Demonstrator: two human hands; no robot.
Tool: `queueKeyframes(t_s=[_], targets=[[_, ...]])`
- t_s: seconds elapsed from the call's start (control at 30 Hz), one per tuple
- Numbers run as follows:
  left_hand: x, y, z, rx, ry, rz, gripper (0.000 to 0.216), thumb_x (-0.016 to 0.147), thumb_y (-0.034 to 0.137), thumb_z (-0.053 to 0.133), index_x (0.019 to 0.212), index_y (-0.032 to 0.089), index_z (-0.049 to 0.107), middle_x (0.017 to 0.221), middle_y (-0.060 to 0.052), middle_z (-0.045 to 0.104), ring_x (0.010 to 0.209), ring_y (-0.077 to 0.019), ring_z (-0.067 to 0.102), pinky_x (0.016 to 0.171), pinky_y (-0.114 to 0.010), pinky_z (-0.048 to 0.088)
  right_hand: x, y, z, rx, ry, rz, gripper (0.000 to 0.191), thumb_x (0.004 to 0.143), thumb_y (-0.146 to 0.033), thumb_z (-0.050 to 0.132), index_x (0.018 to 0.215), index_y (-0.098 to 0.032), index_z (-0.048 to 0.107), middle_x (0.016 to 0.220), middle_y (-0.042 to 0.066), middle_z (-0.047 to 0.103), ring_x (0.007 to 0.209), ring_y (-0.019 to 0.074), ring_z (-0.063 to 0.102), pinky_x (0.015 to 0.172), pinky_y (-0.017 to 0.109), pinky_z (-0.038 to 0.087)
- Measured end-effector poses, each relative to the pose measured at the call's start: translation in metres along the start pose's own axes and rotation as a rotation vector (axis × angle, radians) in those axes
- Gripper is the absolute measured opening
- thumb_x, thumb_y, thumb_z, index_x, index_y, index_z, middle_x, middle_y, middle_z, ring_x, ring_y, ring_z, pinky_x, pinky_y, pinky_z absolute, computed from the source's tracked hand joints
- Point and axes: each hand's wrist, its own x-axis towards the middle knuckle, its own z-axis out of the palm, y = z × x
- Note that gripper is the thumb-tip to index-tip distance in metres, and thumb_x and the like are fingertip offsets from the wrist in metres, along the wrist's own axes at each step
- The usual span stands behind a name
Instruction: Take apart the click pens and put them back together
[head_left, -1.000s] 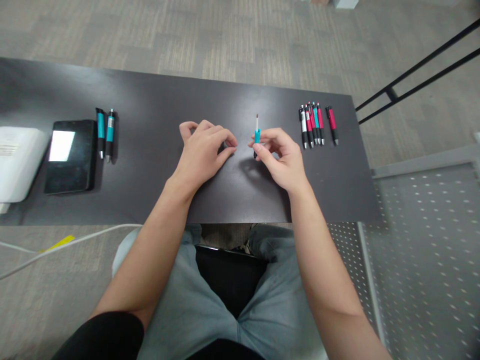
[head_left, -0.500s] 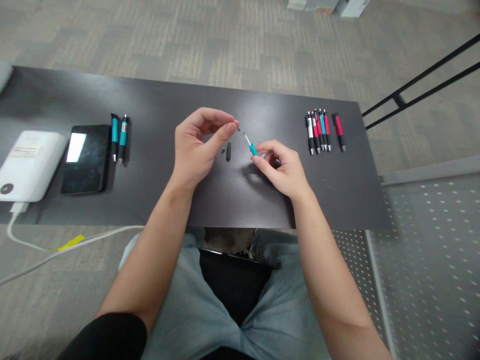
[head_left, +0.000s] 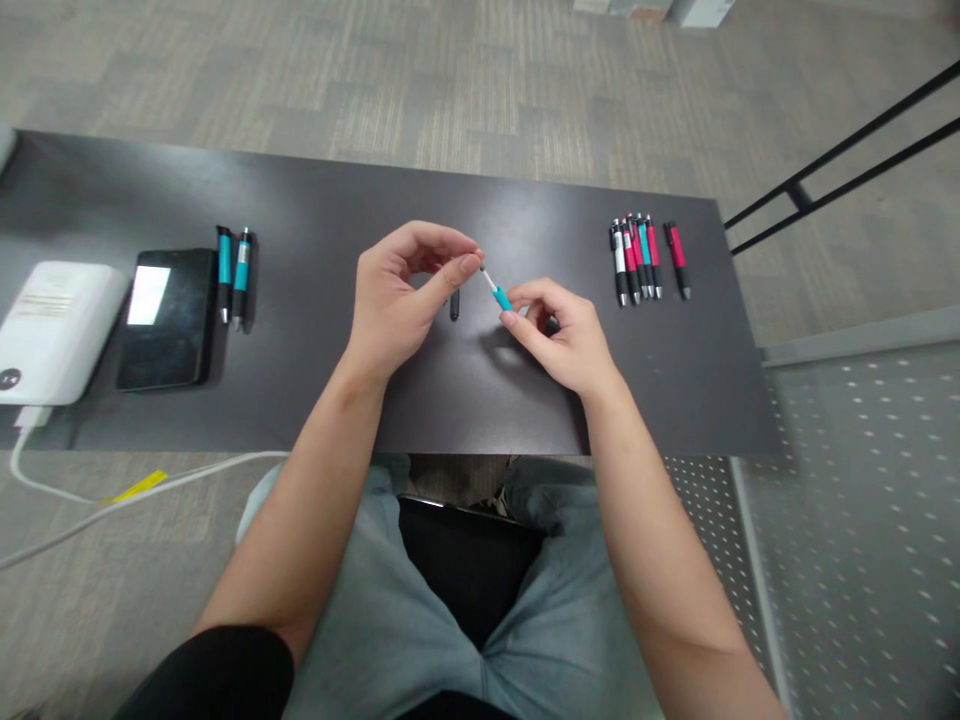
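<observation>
My right hand (head_left: 559, 325) pinches a teal pen barrel (head_left: 502, 298), which tilts up to the left with a thin white refill (head_left: 489, 278) sticking out of its end. Thumb and fingertips of my left hand (head_left: 409, 290) are closed at the refill's tip, on a small dark pen part too tiny to name surely. Beneath the left thumb, a black pen grip piece (head_left: 454, 304) lies on the table, partly hidden by the hand.
To the left lie two teal-and-black pens (head_left: 241, 278), a black phone-like device (head_left: 169, 320) and a white power bank (head_left: 64, 330) with a white cable (head_left: 142, 490). Several pens (head_left: 637, 260) are lined up at the right, with a red pen (head_left: 677, 260) beside them on the dark table (head_left: 487, 400).
My left hand has shifted slightly right, bringing the small dark part from just apart to the refill's tip. The right hand keeps its hold on the barrel.
</observation>
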Motion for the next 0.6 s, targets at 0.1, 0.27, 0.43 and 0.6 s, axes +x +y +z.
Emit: queueKeyframes(t_s=[0.1,0.27,0.43,0.6], targets=[[-0.001,0.004,0.000,0.028,-0.014,-0.011,0.054,0.105,0.085,0.094,0.114,0.032,0.086,0.116,-0.006,0.091,0.107,-0.0292,0.088,0.100,-0.051,0.073,0.000,0.000,0.000,-0.004,-0.001,0.002,0.052,0.110,-0.082,0.085,0.114,-0.030,0.085,0.093,0.002,0.077,0.067,0.0182,0.055,0.064,0.036,0.054],[-0.002,0.012,0.002,0.064,-0.073,0.002,0.052,0.107,0.083,0.093,0.117,0.033,0.085,0.113,-0.006,0.091,0.100,-0.0275,0.086,0.098,-0.051,0.071,0.000,0.001,0.000,0.003,-0.007,-0.028,0.046,0.112,-0.076,0.085,0.116,-0.030,0.086,0.093,0.001,0.076,0.066,0.0177,0.055,0.064,0.036,0.053],[-0.003,0.016,0.004,0.075,-0.112,-0.003,0.057,0.105,0.087,0.091,0.117,0.032,0.084,0.111,-0.006,0.089,0.097,-0.0262,0.084,0.097,-0.049,0.071,-0.001,0.002,0.001,-0.010,-0.009,-0.008,0.047,0.112,-0.077,0.084,0.116,-0.030,0.086,0.096,0.002,0.078,0.067,0.0184,0.054,0.066,0.037,0.056],[0.001,0.010,-0.011,0.089,-0.136,0.018,0.056,0.109,0.087,0.086,0.127,0.034,0.085,0.121,-0.007,0.091,0.108,-0.0286,0.085,0.106,-0.050,0.069,-0.001,0.002,0.002,0.014,0.043,-0.017,0.047,0.109,-0.077,0.088,0.116,-0.031,0.087,0.099,0.002,0.080,0.068,0.0180,0.056,0.068,0.037,0.057]])
